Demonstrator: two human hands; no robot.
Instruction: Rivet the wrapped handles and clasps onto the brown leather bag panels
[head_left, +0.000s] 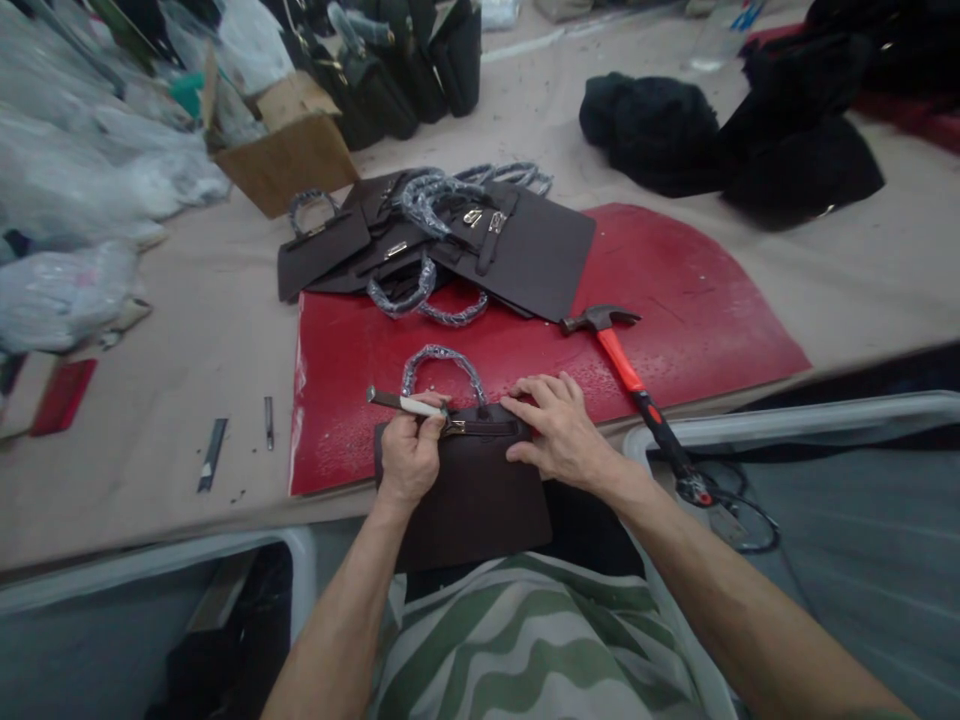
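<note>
A dark brown handbag panel (476, 500) lies over the table's front edge, its upper part on the red board. Its handle (444, 352), wrapped in clear plastic, stands up from the top edge. My left hand (411, 455) pinches a short brown strap (385, 398) with a white section and a metal tip, just over the panel's top left. Beside those fingertips is a small metal fitting (456, 427) on a horizontal strap. My right hand (556, 428) rests on the panel's top right corner, fingers spread and thumb apart.
A claw hammer (626, 370) lies across the red board (675, 290), its handle past the table edge. Similar bag panels (525, 245) are piled behind. Two thin metal pieces (212, 455) lie at left, near a cardboard box (289, 160). Bins (825, 410) stand below.
</note>
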